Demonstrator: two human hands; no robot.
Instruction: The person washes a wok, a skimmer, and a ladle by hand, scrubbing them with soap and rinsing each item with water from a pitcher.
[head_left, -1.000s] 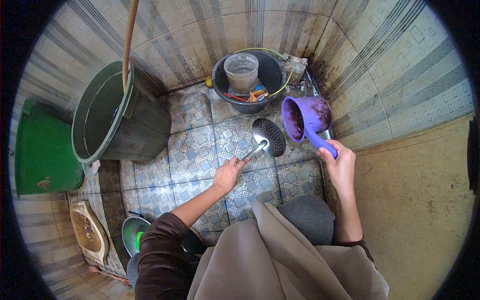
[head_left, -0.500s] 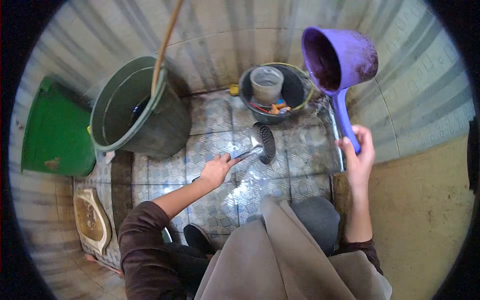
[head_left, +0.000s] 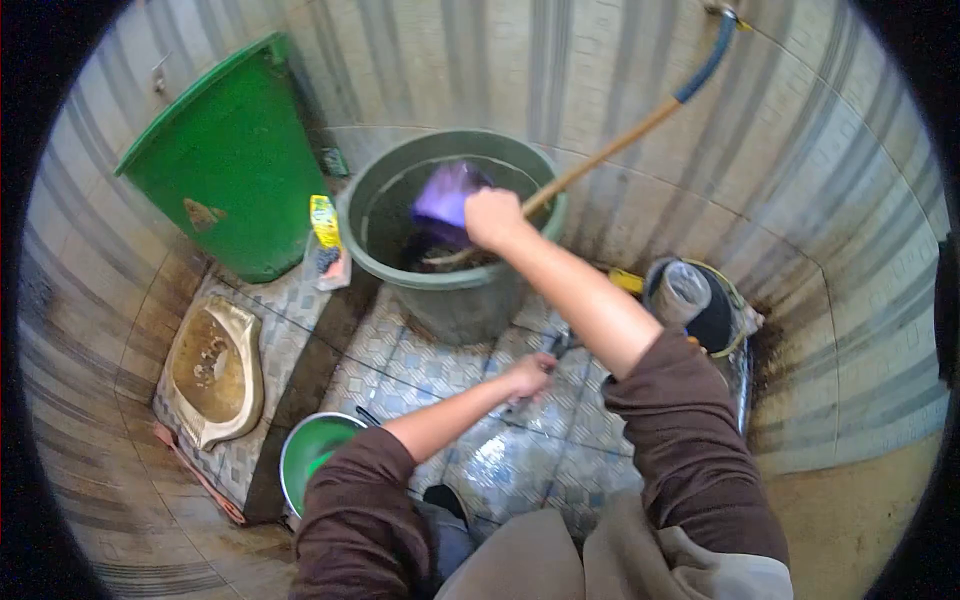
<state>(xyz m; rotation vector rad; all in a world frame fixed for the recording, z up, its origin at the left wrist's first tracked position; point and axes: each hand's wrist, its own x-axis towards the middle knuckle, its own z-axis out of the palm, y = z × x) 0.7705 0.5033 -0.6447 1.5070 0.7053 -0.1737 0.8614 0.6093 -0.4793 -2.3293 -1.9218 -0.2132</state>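
Note:
Reaching over the large grey-green bucket [head_left: 465,308], my right hand [head_left: 493,217] is closed on a purple water dipper [head_left: 445,200]. The dipper is inside the bucket's mouth, its cup blurred by motion. My left hand [head_left: 530,378] is low over the tiled floor, closed around the handle of a slotted skimmer [head_left: 563,342]. My right forearm covers much of the skimmer, so its perforated head is mostly hidden. An orange hose [head_left: 610,155] with a blue upper end runs from a wall tap down into the bucket.
A green lid-like panel [head_left: 240,160] leans on the left wall above a squat toilet [head_left: 215,375]. A green-lined pan [head_left: 312,450] lies beside my left sleeve. A dark basin [head_left: 715,325] holding a clear container [head_left: 682,292] stands right. Yellow-labelled packaging [head_left: 325,225] is near the bucket.
The view has turned left. My right hand has carried the dipper from the right side across to the bucket, into its mouth. My left hand still holds the skimmer, now partly behind my right arm.

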